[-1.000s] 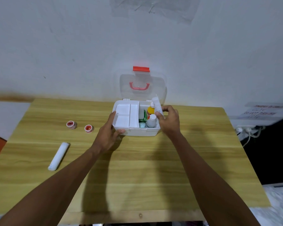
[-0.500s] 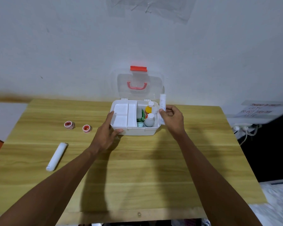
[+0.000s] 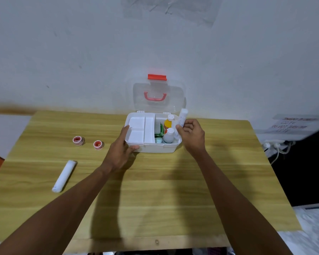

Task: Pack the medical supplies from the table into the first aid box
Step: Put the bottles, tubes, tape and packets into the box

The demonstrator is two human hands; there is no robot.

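While left hand [image 3: 121, 151] steadies box [image 3: 153, 147], roll [image 3: 181, 119] – still upright – moved inward.

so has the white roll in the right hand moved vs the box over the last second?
Yes. The white roll in the right hand went from over the bottles inside the first aid box out to its right wall, now standing nearly upright there.

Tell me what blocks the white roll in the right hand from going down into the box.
The white-capped bottle and orange bottle stand in that compartment beside the roll, crowding the right end of the box.
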